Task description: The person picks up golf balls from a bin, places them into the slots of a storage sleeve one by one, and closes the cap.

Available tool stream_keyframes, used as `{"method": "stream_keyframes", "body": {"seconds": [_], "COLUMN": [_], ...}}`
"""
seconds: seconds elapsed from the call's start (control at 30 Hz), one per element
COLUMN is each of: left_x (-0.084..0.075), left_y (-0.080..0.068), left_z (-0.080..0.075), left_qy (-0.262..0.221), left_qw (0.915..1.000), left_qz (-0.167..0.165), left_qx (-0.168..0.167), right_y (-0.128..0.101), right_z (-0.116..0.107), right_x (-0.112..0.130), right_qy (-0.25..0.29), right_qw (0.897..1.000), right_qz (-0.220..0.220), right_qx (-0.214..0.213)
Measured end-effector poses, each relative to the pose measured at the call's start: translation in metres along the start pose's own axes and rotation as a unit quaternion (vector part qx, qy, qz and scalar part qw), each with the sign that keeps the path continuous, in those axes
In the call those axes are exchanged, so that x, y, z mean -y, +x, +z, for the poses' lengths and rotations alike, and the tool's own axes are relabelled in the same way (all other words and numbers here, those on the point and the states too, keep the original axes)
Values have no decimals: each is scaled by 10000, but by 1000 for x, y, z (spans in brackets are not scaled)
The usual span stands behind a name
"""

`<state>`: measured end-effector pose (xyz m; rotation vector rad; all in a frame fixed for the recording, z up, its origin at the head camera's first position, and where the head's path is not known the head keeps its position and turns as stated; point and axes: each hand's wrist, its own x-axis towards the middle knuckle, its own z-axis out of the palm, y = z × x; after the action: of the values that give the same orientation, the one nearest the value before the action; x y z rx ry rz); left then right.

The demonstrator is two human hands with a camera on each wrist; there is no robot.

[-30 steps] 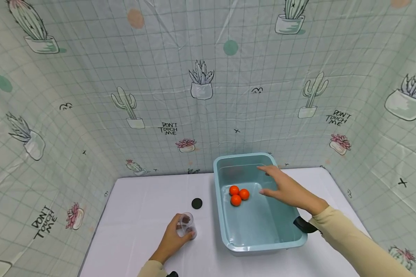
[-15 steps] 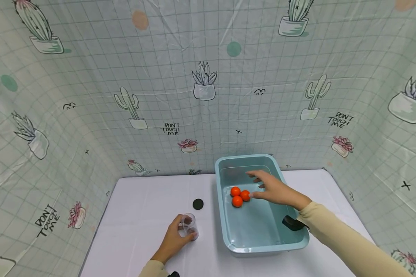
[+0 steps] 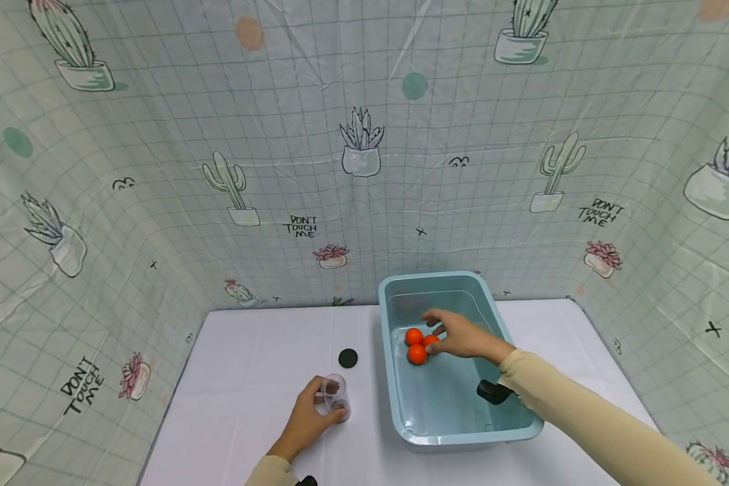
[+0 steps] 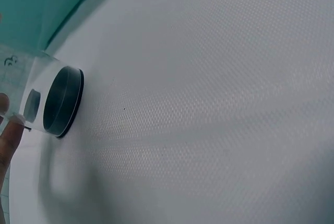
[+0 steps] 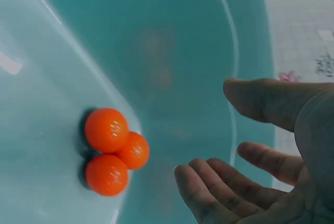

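My left hand (image 3: 306, 420) grips a clear plastic jar (image 3: 334, 386), its open mouth upward, thumb and fingers on opposite sides. In the left wrist view the see-through wall of the jar (image 4: 48, 70) shows, with part of a finger at the edge. A round black lid-like disc (image 3: 348, 358) lies on the table just beyond. Inside the blue bin my right hand (image 3: 458, 335) reaches over three orange balls (image 3: 417, 354), thumb and fingers apart. The right wrist view shows the balls (image 5: 106, 130) clustered by the bin wall, with bare space between them and the fingertips.
The light blue bin (image 3: 395, 405) stands on the white-covered table (image 3: 237, 378), right of the jar, its walls rising around the balls. A cactus-print curtain (image 3: 279, 135) hangs behind and along both sides of the table.
My right hand has moved left and down inside the bin, closer to the orange balls, its fingers bending slightly. The left hand keeps its hold on the jar; the head view has shifted a little.
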<state>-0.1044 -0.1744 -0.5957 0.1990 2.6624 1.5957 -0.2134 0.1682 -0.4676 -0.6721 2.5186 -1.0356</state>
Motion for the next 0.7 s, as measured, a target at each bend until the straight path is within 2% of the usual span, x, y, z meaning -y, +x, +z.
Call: {"method": "stream_keyframes", "body": {"seconds": [0.3,0.47,0.7], "left_x": [2,2,1], "left_y": [1,1,1], "left_z": [0,0,-1], "left_qy": [-84,-100,-334], "left_qw": [10000,9999,9993], "left_qz": [18,11,-172], "left_qx": [1,-10,10], "right_y": [18,25,29], "right_z": [22,32,39], "right_x": [-7,-12,-13], "right_qy": [-215,-48,77], "right_qw": [9993,9989,9964], "right_qz": [306,454,840], "right_qx": [49,45,-101]}}
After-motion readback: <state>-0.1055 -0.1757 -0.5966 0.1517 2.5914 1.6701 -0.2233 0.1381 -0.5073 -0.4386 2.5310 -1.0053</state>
